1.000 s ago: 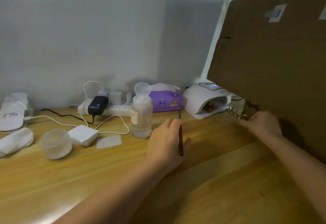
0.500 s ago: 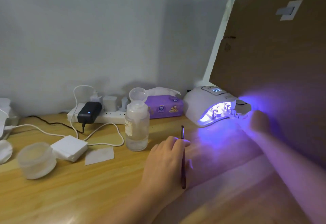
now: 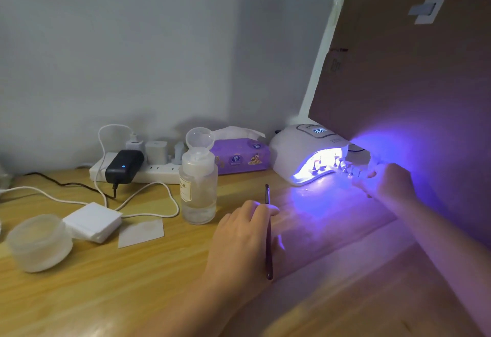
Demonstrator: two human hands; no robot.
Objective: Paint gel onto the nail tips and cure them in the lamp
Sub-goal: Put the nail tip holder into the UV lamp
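A white curing lamp [image 3: 295, 148] stands at the back right of the desk, lit violet inside. A strip of nail tips on small stands [image 3: 345, 168] reaches into its opening, and several tips glow within. My right hand [image 3: 385, 182] grips the outer end of that strip, just right of the lamp's mouth. My left hand [image 3: 244, 233] rests on the desk at centre, closed on a thin dark gel brush [image 3: 268, 230] that points away from me.
A clear bottle with open flip cap [image 3: 198, 185] stands left of the brush. Behind it are a purple tissue pack [image 3: 239, 157] and a power strip [image 3: 159, 170] with chargers and cables. A frosted jar [image 3: 39, 242] and white pads [image 3: 93, 221] lie left. A brown cardboard panel [image 3: 414, 92] leans at right.
The lamp has switched on and glows violet. My right hand has pushed the strip of nail tips into its opening. My left hand stays on the desk with the brush.
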